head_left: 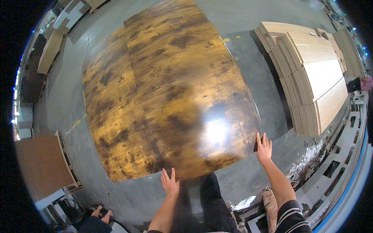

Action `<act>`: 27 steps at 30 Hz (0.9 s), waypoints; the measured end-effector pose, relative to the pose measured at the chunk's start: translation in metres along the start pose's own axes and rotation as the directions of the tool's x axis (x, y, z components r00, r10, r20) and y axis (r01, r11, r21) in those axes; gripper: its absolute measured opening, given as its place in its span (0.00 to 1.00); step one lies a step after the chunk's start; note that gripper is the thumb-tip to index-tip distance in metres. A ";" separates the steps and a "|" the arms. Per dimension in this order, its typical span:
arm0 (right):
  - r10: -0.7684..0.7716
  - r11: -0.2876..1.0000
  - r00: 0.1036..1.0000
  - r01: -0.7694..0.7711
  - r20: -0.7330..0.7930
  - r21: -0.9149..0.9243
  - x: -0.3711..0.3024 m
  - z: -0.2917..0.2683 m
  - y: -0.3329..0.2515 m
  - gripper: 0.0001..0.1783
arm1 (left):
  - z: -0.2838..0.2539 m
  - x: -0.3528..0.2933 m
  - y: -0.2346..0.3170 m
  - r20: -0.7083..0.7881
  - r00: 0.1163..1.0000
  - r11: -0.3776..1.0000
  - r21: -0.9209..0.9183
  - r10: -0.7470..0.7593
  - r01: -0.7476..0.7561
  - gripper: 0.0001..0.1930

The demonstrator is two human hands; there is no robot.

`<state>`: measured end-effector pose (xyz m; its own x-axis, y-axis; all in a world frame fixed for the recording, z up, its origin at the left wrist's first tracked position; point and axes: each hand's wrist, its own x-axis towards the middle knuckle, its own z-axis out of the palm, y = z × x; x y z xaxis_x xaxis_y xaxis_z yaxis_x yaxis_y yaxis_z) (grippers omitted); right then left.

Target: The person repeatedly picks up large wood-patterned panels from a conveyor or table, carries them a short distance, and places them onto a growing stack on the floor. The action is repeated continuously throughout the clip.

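Observation:
Large glossy boards with a brown and gold wood-grain pattern [171, 97] lie in front of me, with a seam showing where the narrower left part meets the wider right part. A bright light reflects off the near right surface. My left hand [169, 184] rests at the near edge, left of the right board's middle, its fingers stretched out against the edge. At the near right corner, my right hand [264, 149] has its fingers extended upward along the side. The thumbs and undersides of both hands are partly hidden.
To the right stands a stack of pale wooden boards [311, 73]. A brown panel [44, 165] is at the lower left, near another person's limbs [101, 214]. Grey machine framing [330, 182] runs along the right, with crumpled wrapping [311, 155] beside it. A person in pink [365, 83] is far right.

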<state>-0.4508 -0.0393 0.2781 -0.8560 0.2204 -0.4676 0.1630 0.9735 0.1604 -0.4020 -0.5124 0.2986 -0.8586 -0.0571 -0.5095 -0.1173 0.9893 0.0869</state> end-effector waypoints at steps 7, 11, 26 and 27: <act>-0.038 0.997 0.997 0.042 -0.069 0.069 0.032 -0.016 -0.003 0.45 | -0.017 0.027 0.001 0.010 0.998 0.997 0.045 0.065 -0.066 0.47; -0.049 0.995 0.997 0.054 -0.058 0.087 0.046 -0.022 -0.002 0.45 | -0.014 0.039 0.000 0.001 0.994 0.994 0.030 0.108 -0.108 0.48; -0.109 0.972 0.989 0.127 -0.098 0.197 0.069 -0.020 -0.001 0.48 | -0.011 0.062 -0.009 -0.083 0.979 0.982 0.042 0.188 -0.185 0.45; -0.104 0.979 0.991 0.117 -0.084 0.169 0.069 -0.021 -0.001 0.48 | -0.012 0.062 -0.009 -0.049 0.982 0.983 0.054 0.181 -0.178 0.45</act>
<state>-0.5204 -0.0266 0.2638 -0.9064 0.1123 -0.4071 0.1425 0.9888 -0.0446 -0.4603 -0.5264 0.2761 -0.8892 0.1161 -0.4425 0.0644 0.9894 0.1300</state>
